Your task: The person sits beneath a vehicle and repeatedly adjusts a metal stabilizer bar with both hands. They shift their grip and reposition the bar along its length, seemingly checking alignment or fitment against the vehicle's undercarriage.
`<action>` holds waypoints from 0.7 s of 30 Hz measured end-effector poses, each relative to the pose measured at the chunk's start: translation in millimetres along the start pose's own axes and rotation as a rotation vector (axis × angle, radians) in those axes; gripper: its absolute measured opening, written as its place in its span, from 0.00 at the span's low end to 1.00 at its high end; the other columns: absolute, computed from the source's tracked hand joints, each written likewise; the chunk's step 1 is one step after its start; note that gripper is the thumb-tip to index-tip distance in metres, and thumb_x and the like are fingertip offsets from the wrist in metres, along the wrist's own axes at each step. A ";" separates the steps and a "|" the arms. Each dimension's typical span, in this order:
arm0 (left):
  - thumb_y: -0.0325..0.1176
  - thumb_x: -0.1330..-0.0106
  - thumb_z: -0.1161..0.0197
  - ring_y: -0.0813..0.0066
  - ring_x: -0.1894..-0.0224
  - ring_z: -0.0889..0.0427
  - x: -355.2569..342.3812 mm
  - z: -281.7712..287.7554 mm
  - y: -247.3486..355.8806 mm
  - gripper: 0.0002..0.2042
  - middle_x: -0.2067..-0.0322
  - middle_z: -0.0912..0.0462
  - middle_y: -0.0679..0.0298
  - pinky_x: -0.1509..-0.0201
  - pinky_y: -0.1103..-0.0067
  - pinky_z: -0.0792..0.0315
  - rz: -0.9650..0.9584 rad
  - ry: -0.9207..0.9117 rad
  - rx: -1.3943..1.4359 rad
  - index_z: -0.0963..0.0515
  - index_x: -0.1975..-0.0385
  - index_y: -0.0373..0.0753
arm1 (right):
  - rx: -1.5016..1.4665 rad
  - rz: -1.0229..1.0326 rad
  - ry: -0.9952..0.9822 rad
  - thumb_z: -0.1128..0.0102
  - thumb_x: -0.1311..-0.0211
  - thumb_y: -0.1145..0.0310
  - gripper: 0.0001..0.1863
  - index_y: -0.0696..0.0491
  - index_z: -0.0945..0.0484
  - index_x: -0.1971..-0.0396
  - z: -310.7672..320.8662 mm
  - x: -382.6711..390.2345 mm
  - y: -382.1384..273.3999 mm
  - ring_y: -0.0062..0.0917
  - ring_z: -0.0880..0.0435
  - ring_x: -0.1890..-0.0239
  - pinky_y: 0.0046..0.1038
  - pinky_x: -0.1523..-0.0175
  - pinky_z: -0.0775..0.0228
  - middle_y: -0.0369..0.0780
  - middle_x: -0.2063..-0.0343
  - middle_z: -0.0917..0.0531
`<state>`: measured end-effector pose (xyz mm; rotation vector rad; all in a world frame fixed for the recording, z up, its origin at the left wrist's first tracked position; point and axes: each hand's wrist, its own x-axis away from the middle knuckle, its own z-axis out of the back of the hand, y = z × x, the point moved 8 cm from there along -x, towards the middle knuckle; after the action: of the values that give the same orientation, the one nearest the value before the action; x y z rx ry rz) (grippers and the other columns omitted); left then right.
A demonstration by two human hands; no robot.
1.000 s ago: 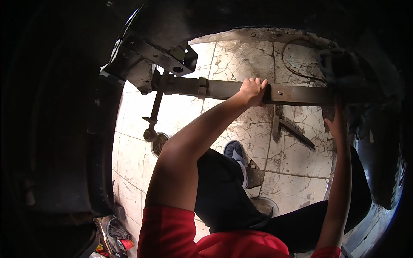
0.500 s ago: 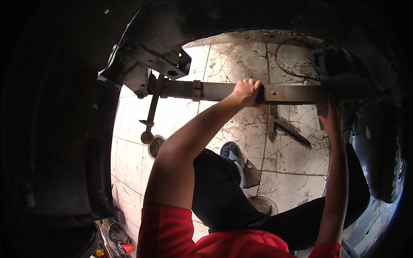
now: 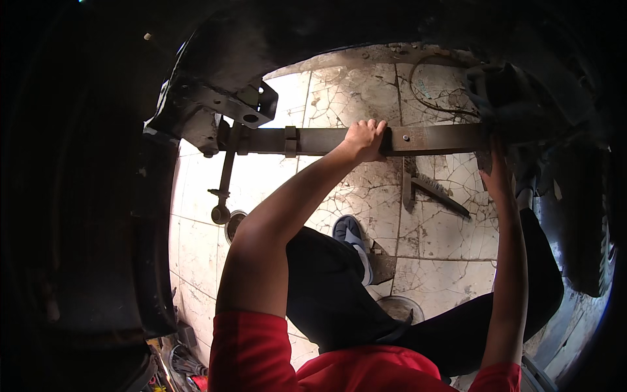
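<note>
A long steel leaf spring (image 3: 320, 140) runs across beneath a dark vehicle frame. My left hand (image 3: 366, 140) is closed over its middle, fingers curled over the far edge, beside a bolt head (image 3: 406, 138). A metal clamp (image 3: 290, 141) wraps the spring to the left. At the spring's right end my right hand (image 3: 498, 173) reaches up from below. Its thumb lies against a dark brown block-like part (image 3: 484, 161), with the fingers round its other side, partly lost in shadow. What this part is, I cannot make out.
A link rod (image 3: 226, 170) with a round eye hangs at left, below a frame bracket (image 3: 251, 111). On the cracked tile floor (image 3: 444, 242) lie a brush-like tool (image 3: 439, 195), a cable loop (image 3: 418, 81) and a round metal dish (image 3: 400, 308). Dark vehicle parts close in both sides.
The whole view has shifted slightly, so the spring, bracket and floor items appear a little further left. Both hands keep their places on the parts.
</note>
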<state>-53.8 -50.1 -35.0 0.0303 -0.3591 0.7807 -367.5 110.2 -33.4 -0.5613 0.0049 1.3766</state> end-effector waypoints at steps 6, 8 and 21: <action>0.67 0.47 0.30 0.50 0.40 0.25 0.9 7.1 1.0 0.55 0.42 0.27 0.48 0.39 0.60 0.29 -0.022 0.022 -0.015 0.46 0.28 0.36 | 0.019 -0.031 -0.006 0.25 0.53 0.78 0.57 0.43 0.50 0.24 1.0 -9.5 3.7 0.44 0.33 0.30 0.40 0.34 0.28 0.42 0.24 0.46; 0.67 0.48 0.29 0.50 0.40 0.25 2.4 1.2 -2.4 0.55 0.41 0.27 0.48 0.39 0.60 0.29 -0.026 0.038 -0.013 0.46 0.28 0.36 | 0.017 -0.043 -0.010 0.25 0.53 0.78 0.57 0.43 0.50 0.24 1.2 -11.5 -4.2 0.43 0.32 0.31 0.41 0.36 0.26 0.41 0.24 0.45; 0.63 0.49 0.26 0.51 0.41 0.23 1.0 5.4 -1.6 0.52 0.43 0.25 0.49 0.40 0.60 0.28 -0.005 0.060 0.009 0.43 0.29 0.39 | -0.007 -0.170 -0.087 0.25 0.54 0.75 0.56 0.43 0.48 0.25 13.5 -14.9 -11.3 0.43 0.25 0.36 0.38 0.39 0.23 0.41 0.25 0.43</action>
<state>-53.7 -51.4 -29.5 0.0163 -0.2990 0.7762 -364.5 100.7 -12.7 -0.4960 -0.1160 1.2343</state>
